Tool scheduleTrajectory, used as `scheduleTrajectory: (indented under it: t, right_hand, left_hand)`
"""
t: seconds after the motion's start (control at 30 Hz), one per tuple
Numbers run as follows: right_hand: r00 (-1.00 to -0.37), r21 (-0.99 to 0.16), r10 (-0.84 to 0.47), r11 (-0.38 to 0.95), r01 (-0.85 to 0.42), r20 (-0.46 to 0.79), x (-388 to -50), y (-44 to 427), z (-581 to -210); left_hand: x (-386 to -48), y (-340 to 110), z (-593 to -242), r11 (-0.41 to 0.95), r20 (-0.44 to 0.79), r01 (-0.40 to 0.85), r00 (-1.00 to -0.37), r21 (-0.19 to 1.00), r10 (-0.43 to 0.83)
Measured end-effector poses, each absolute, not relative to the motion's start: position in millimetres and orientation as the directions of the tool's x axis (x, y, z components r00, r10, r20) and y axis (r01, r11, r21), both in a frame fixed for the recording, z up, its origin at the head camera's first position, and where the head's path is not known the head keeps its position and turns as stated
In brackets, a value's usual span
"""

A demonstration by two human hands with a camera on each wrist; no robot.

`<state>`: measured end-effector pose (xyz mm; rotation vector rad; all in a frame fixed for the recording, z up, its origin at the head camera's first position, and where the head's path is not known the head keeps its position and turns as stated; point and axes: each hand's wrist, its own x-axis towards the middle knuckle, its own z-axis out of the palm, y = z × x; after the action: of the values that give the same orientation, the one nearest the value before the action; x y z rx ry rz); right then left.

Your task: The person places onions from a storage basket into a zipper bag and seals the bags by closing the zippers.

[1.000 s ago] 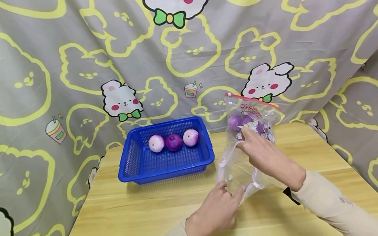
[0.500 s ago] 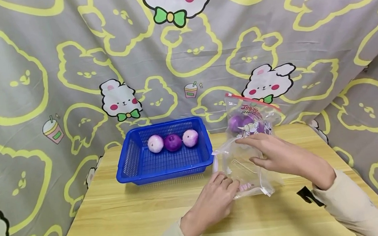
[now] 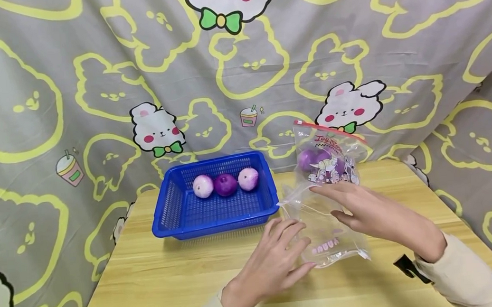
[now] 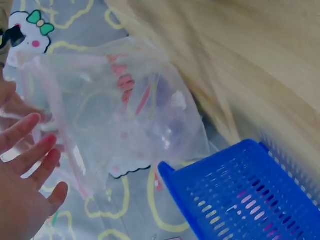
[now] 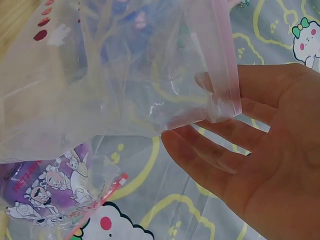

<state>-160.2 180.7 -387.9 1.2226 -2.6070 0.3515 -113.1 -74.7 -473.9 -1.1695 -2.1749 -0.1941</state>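
A clear zip bag with pink print (image 3: 326,247) stands on the table, its pale pink mouth edge (image 5: 225,65) close in the right wrist view. No onion shows in it. My left hand (image 3: 264,261) is at the bag's near left side, fingers spread; in the left wrist view the fingertips (image 4: 47,145) lie by the mouth edge. At the bag's right side my right hand (image 3: 372,209) has its fingers extended, touching the film, with the thumb apart from them. Behind stands a second clear bag with a red zip (image 3: 332,135), purple onions (image 3: 308,160) inside.
On the left a blue plastic basket (image 3: 170,232) holds two pale onions (image 3: 203,186) (image 3: 248,179) and a dark purple onion (image 3: 225,185). The wooden table (image 3: 161,283) meets a grey patterned curtain (image 3: 206,80) at the back.
The bag's mouth has turned away from its earlier wide-gaping pose, and its pink print now shows in front. My left hand's fingers have uncurled and spread; the right hand has shifted right and down.
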Motion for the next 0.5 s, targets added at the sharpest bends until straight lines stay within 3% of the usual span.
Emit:
scheduleTrajectory:
  t: [0.27,0.37,0.5]
  right_hand:
    - [-0.609,-0.100,-0.716,0.617,-0.781,0.342,-158.0,185.2,-390.2]
    - [-0.609,-0.099,-0.713,0.618,-0.780,0.348,-156.6,187.3,-390.4]
    - [-0.614,-0.111,-0.704,0.620,-0.776,0.359,-155.3,189.6,-390.1]
  left_hand:
    - [-136.4,-93.8,-458.1,0.609,0.767,0.791,-0.351,-0.065,0.537]
    - [-148.1,-104.2,-458.6,0.634,0.799,0.772,-0.403,0.036,0.446]
    - [-160.9,-115.4,-462.8,0.677,0.783,0.713,-0.521,0.181,0.341]
